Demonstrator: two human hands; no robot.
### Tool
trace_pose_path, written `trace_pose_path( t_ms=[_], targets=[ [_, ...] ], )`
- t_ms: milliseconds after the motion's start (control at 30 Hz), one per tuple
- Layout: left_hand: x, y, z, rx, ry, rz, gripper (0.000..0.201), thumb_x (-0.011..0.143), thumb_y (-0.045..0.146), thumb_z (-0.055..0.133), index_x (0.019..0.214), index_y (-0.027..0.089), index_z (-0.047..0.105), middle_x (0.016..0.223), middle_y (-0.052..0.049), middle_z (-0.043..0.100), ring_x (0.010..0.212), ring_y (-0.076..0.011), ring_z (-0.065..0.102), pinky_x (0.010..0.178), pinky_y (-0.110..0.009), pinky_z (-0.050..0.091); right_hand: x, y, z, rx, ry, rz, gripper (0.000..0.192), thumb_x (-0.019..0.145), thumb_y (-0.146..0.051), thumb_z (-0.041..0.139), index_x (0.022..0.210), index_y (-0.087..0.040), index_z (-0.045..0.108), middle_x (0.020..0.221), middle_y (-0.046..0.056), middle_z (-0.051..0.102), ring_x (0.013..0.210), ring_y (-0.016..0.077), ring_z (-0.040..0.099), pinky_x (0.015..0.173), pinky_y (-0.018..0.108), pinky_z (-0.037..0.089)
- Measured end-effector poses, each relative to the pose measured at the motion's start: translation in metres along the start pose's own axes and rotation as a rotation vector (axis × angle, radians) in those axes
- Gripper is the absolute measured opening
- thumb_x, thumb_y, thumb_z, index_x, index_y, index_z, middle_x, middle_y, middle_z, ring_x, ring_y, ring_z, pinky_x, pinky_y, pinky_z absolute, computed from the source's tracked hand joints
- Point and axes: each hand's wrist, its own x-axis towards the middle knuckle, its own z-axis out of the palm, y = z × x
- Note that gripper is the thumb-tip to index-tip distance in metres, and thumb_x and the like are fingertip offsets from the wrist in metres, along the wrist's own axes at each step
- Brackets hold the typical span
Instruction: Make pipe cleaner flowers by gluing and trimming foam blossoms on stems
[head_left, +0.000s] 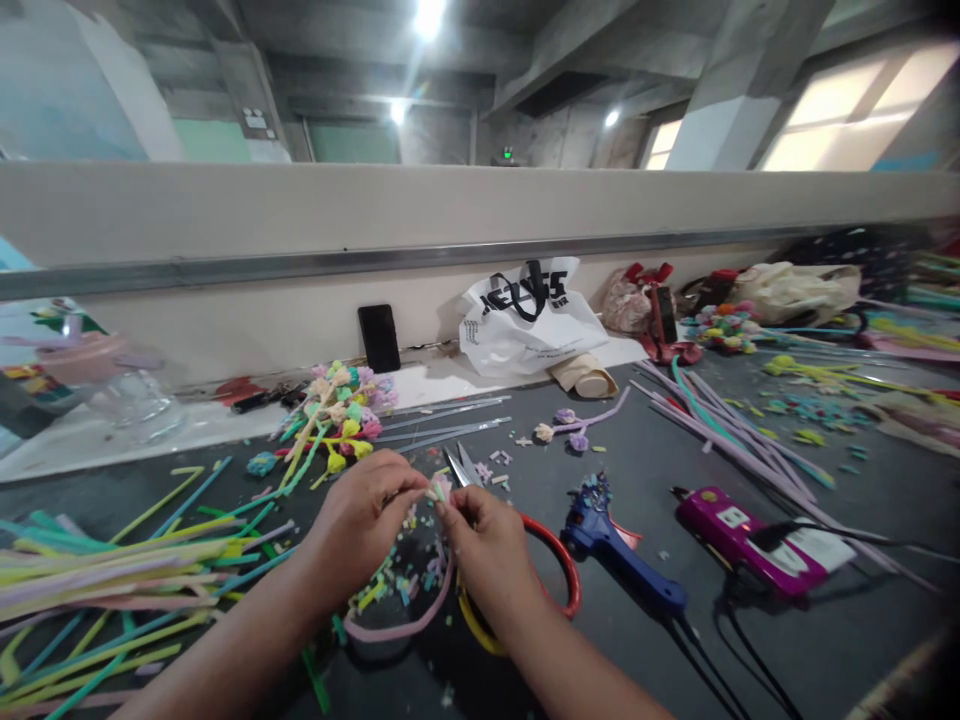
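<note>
Both hands, left (365,512) and right (486,540), pinch a pink pipe cleaner (405,625) whose coiled tip sits between the fingertips above the bench (750,640); scissors (525,545) lie beneath, a blue glue gun (622,560) nearby.

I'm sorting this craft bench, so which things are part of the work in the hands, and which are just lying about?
In hand:
left hand
right hand
pink pipe cleaner
scissors

Lying about:
blue glue gun
magenta device
white bag
black phone
finished flowers
</note>
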Motion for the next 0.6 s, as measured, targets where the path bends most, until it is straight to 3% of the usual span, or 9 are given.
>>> trace_pose_path(
  t_ms=[367, 600],
  targets=[
    [-0.003, -0.002, 0.005, 0.057, 0.072, 0.064, 0.01, 0.079, 0.014, 0.053, 0.077, 0.017, 0.062, 0.077, -0.004, 0.061, 0.075, -0.0152, 0.058, 0.069, -0.029, 0.047, 0.0, 0.006, 0.002, -0.12, 0.033, -0.151, 0.016, 0.076, -0.022, 0.053, 0.061, -0.018, 0.057, 0.057, -0.002, 0.056, 0.056, 0.0127, 0.05, 0.053, 0.022, 0.032],
    [-0.005, 0.0, 0.01, 0.055, 0.067, 0.003, 0.004, 0.076, 0.014, 0.057, 0.075, 0.017, 0.059, 0.077, -0.003, 0.059, 0.075, -0.015, 0.056, 0.069, -0.028, 0.046, -0.001, 0.007, 0.003, -0.103, 0.039, -0.126, 0.017, 0.076, -0.024, 0.053, 0.061, -0.018, 0.057, 0.056, -0.002, 0.057, 0.055, 0.0125, 0.05, 0.051, 0.021, 0.032]
  ],
)
